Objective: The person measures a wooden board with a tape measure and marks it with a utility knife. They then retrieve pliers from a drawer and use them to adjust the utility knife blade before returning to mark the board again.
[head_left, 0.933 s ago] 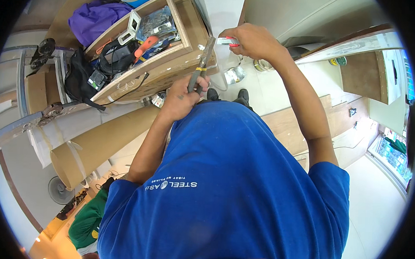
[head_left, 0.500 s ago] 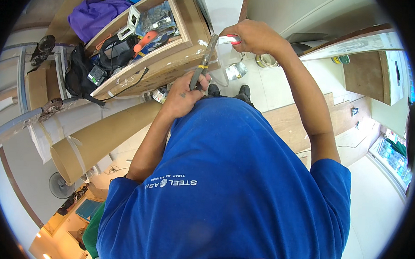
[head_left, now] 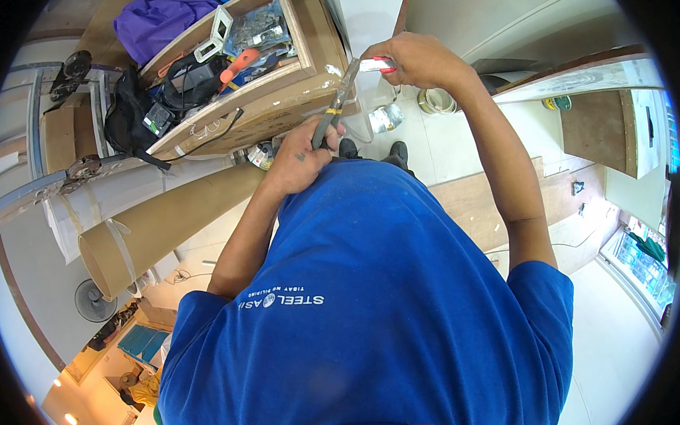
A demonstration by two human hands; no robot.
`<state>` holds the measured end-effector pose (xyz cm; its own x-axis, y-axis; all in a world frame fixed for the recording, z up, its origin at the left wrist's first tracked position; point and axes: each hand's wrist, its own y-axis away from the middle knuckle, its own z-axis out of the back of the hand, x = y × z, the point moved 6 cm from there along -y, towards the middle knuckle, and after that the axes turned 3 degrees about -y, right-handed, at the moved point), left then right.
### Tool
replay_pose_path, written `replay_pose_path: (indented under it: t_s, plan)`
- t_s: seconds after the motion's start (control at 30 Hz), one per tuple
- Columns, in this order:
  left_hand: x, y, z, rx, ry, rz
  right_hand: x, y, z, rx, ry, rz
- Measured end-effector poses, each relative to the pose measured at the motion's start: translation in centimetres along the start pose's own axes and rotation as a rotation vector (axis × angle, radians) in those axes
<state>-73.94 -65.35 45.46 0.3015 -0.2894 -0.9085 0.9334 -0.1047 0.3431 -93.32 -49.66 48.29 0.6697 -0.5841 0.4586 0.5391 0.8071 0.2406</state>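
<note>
My left hand (head_left: 306,150) is closed on the grey handles of a pair of pliers (head_left: 330,116) with yellow bands, held upright in front of my stomach. In my right hand (head_left: 413,61) is a small red-and-white tool (head_left: 373,64), gripped from above with bent fingers. Its pale end meets or almost meets the jaws of the pliers; I cannot tell whether they touch. Just left of both hands is a wooden tool drawer (head_left: 306,58) on a cardboard box (head_left: 324,17), holding an orange-handled tool (head_left: 239,66), cables and packets.
A large cardboard tube (head_left: 145,228) lies to my lower left, below a metal frame (head_left: 34,127). A purple cloth (head_left: 152,22) is at the upper left. Pails (head_left: 434,101) stand on the floor beyond my shoes (head_left: 372,151). A wooden cabinet (head_left: 593,135) is at the right.
My right hand has risen slightly with the red-and-white tool, and the pliers have shifted slightly right. The green-clothed person at the lower left has mostly disappeared behind my body.
</note>
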Motion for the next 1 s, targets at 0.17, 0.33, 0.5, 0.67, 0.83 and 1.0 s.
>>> replay_pose_path:
  t_s: [0.17, 0.33, 0.5, 0.67, 0.83, 1.0]
  plan:
    - [-0.1, 0.0, 0.0, -0.007, 0.004, -0.01, 0.0, 0.0, 0.1, 0.007, -0.001, 0.003]
    - [-0.3, -0.2, 0.1, -0.014, -0.048, -0.028, 0.0, -0.1, 0.1, 0.0, 0.001, 0.023]
    - [0.1, -0.3, 0.0, -0.028, -0.019, -0.03, -0.4, -0.3, -0.2, 0.032, -0.047, 0.032]
    - [0.7, -0.4, -0.1, -0.034, -0.018, -0.007, -1.1, -0.5, -0.4, 0.031, -0.028, 0.024]
    - [0.7, -0.3, -0.6, 0.011, 0.195, 0.043, -1.2, -0.8, -0.5, 0.07, -0.049, -0.002]
    - [0.6, -0.4, -0.5, 0.019, 0.183, 0.044, -1.0, -0.7, -0.3, 0.048, -0.051, 0.02]
